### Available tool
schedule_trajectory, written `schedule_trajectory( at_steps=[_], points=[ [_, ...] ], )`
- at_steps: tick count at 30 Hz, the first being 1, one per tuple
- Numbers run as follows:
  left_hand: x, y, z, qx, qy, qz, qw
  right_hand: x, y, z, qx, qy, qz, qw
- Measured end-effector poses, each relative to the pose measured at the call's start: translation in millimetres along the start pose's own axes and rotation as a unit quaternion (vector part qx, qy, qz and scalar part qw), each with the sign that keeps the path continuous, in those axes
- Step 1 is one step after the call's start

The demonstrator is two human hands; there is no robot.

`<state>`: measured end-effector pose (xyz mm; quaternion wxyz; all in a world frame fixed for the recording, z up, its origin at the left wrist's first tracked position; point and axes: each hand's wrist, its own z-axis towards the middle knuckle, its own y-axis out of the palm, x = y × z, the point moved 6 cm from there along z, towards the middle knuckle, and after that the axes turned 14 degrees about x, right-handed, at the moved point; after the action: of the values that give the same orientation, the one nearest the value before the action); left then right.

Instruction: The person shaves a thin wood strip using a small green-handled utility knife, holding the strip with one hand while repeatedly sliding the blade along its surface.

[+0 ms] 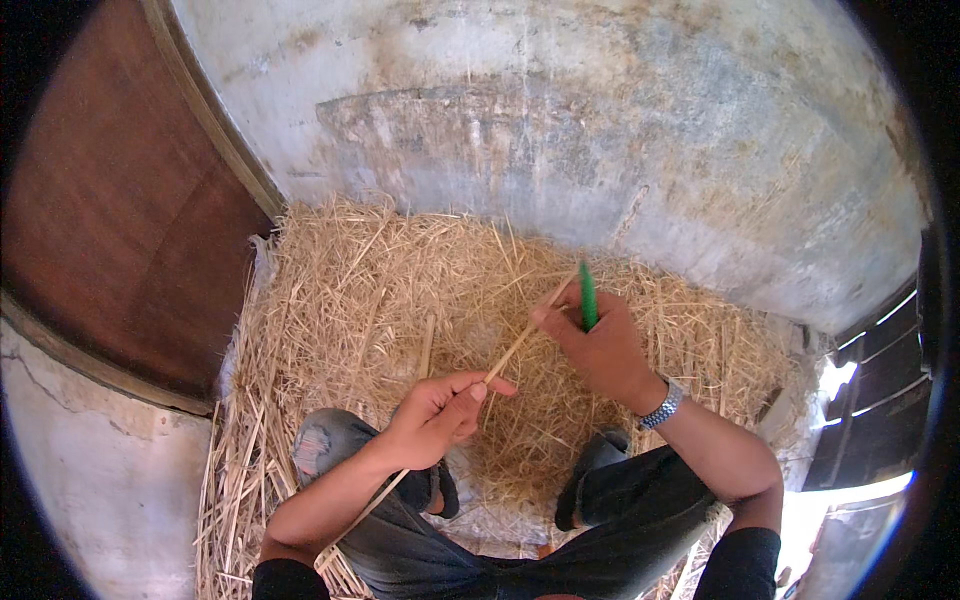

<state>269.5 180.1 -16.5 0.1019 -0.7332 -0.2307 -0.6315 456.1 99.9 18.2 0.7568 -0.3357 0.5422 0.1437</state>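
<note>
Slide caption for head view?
Left hand and right hand hold a stalk over straw, a green object in the right.

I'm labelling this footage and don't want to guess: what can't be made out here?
All in the head view:
Strip: part within the left hand, hidden by its fingers.
Green tool: part within the right hand, hidden by that hand.
Brown panel: outer side, cut off by the dark rim.
Straw: hides whatever lies beneath.

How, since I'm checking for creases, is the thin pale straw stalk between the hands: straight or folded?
Straight: the thin pale straw stalk runs between left hand and right hand without a visible fold.
</note>
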Motion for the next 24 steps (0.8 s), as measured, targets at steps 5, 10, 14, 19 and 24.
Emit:
schedule_trajectory(
  at_steps=[5, 10, 14, 19, 24],
  points=[
    [-1.0, -8.5, 2.3, 0.033, 0.012, -0.005, 0.999, -26.8, 8.3, -27.0, -0.081, -0.221, -0.184, 0.954],
    [-2.4, -12.0, 1.3, 0.046, -0.002, -0.017, 0.999, -28.6, 15.5, -36.4, -0.118, -0.186, -0.315, 0.923],
    [-2.6, -13.7, -1.6, 0.065, -0.007, 0.011, 0.998, -2.4, 5.8, -11.0, -0.032, -0.129, -0.38, 0.916],
    [-0.8, 0.3, -16.9, -0.013, -0.011, -0.002, 1.0, 19.7, -120.0, 60.9, 0.192, -0.057, -0.318, 0.927],
    [-11.9, -11.0, -10.0, -0.002, -0.017, -0.018, 1.0, 18.1, -71.9, 25.7, 0.122, -0.101, -0.07, 0.985]
  ],
)
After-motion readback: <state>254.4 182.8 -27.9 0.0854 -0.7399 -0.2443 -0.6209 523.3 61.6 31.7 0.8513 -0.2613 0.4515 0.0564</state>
